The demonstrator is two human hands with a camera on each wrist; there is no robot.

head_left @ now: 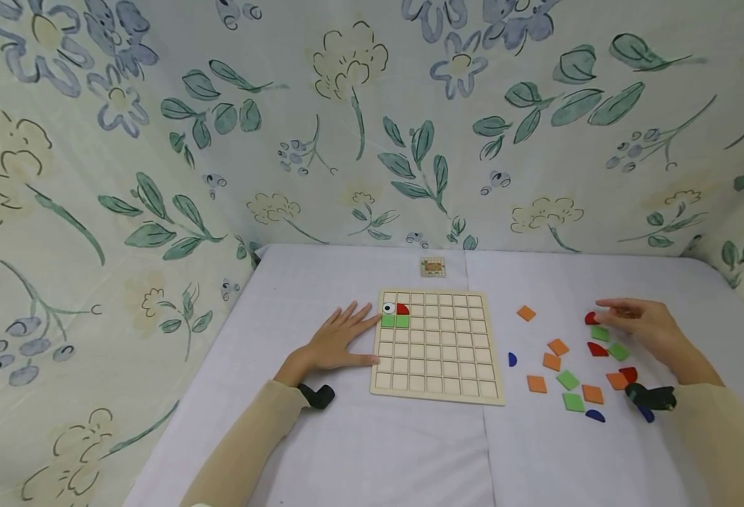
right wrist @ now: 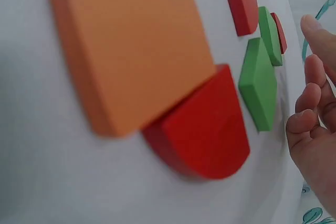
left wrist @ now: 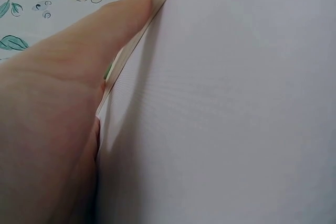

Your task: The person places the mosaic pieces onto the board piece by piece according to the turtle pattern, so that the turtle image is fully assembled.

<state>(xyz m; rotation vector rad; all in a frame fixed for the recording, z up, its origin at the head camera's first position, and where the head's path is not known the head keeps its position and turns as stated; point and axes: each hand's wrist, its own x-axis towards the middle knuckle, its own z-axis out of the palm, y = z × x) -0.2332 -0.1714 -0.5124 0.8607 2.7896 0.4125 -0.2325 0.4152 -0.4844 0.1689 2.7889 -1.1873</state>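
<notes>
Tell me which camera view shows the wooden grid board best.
The head view: it shows the wooden grid board nearly whole from above, its square cells readable, with the left hand at one side. The left wrist view catches mainly a slanting strip of its edge beside the thumb; the right wrist view shows none.

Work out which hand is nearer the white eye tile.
Left. The left hand touches the left edge of the board, beside the eye tile; the right hand is beyond the opposite edge, by a red piece.

Pale floral fabric (head_left: 340,183) hangs behind & L of white-clothed tbl (head_left: 346,458).
</notes>
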